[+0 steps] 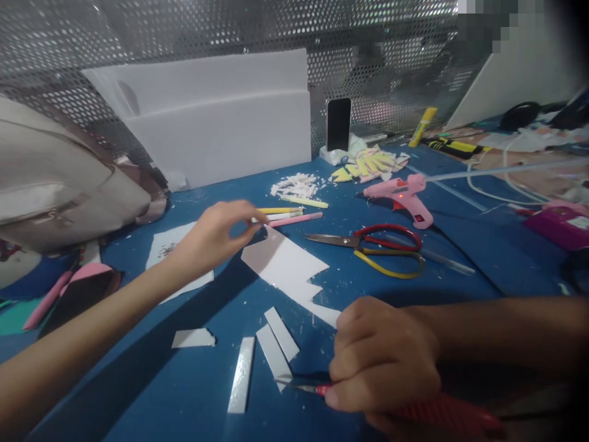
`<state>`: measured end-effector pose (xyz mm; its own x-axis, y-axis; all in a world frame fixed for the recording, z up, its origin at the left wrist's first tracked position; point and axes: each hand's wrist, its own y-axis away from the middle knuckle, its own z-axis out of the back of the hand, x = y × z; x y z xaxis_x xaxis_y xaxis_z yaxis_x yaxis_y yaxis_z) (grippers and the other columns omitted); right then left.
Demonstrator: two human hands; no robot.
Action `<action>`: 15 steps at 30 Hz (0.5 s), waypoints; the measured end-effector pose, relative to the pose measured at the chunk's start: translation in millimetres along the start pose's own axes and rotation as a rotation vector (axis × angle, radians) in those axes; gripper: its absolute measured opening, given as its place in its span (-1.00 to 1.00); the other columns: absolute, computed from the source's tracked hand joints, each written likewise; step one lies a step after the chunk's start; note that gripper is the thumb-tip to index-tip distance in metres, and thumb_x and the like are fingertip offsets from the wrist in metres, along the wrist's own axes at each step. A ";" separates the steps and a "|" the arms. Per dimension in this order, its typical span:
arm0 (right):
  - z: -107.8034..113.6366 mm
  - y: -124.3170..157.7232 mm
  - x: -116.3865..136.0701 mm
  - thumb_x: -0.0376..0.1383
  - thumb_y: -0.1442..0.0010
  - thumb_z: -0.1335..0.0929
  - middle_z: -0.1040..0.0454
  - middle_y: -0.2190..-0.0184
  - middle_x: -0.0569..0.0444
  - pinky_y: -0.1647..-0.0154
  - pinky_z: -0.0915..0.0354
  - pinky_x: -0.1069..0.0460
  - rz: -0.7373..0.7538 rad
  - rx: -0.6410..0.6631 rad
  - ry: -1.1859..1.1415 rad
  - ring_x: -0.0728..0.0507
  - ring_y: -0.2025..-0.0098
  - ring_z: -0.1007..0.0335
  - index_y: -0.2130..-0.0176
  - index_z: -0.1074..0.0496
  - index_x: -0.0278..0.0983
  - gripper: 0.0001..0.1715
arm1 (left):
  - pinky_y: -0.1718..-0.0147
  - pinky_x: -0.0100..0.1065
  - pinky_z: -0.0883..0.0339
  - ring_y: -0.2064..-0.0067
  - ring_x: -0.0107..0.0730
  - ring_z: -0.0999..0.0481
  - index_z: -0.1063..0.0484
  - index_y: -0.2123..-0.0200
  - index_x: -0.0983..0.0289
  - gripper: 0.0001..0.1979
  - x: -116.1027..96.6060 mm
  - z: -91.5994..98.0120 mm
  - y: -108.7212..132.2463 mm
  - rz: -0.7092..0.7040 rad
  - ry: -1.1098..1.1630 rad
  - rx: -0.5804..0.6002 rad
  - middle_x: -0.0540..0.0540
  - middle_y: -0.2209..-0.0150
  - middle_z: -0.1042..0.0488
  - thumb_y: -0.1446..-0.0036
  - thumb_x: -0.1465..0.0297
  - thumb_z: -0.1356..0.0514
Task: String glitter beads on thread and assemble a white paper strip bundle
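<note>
My right hand (384, 362) is wrapped round a red-handled craft knife (448, 414). The thin blade points left, with its tip at the end of a white strip (271, 353). Beside it are a second white strip (281, 333) and a glossy one (240, 374). My left hand (225, 230) hovers further back, thumb and forefinger drawn together in a pinch. Its fingertips are at the ends of a pink stick (297, 220) and a white stick (280, 216), close to the corner of a jagged-edged white sheet (280, 261). Whatever they pinch is hidden.
Red-and-yellow-handled scissors (386, 248) lie right of the sheet. Behind them is a pink glue gun (400, 195) with a lit red light. White scraps (299, 185), folded yellow pieces (370, 164) and a phone (338, 124) are further back. A beige bag (69, 178) stands left.
</note>
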<state>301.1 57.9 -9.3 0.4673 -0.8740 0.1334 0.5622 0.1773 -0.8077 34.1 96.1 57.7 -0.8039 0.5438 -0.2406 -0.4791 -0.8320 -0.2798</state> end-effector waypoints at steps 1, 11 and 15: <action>1.2 -1.0 -0.1 -0.16 -0.25 -0.30 -0.50 0.53 0.07 0.64 -0.14 0.06 -0.008 0.009 -0.010 0.01 0.56 -0.34 0.32 -0.54 -0.48 -0.59 | 0.09 -0.20 -0.39 0.11 -0.25 -0.56 -0.52 0.12 0.22 -0.79 -4.3 5.6 19.4 0.012 0.010 0.032 0.11 0.13 -0.60 -0.30 0.41 -0.10; 1.5 -5.4 0.4 -0.34 -0.32 -0.15 -0.53 0.50 0.01 0.57 -0.19 0.05 -0.172 0.011 -0.093 -0.01 0.52 -0.40 0.25 -0.45 -0.45 -0.64 | -0.02 0.06 -0.35 -0.11 0.09 -0.38 -0.30 -0.16 -0.05 -0.16 -53.6 -14.1 145.2 0.227 0.167 0.231 0.13 -0.15 -0.39 0.24 0.08 -0.50; -2.4 -4.7 4.7 -0.35 -0.26 -0.18 -0.53 0.49 0.02 0.54 -0.21 0.04 -0.253 -0.008 -0.044 -0.02 0.53 -0.40 0.24 -0.44 -0.41 -0.71 | -0.01 0.14 -0.27 -0.10 0.13 -0.35 -0.36 0.01 0.04 -0.41 -66.1 -23.5 143.4 0.230 0.081 0.174 0.15 -0.12 -0.38 0.13 0.21 -0.44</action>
<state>299.0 51.8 -6.3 0.3414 -0.8695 0.3568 0.6598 -0.0486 -0.7499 26.8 -56.6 11.6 -0.8710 0.3403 -0.3544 -0.3465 -0.9368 -0.0480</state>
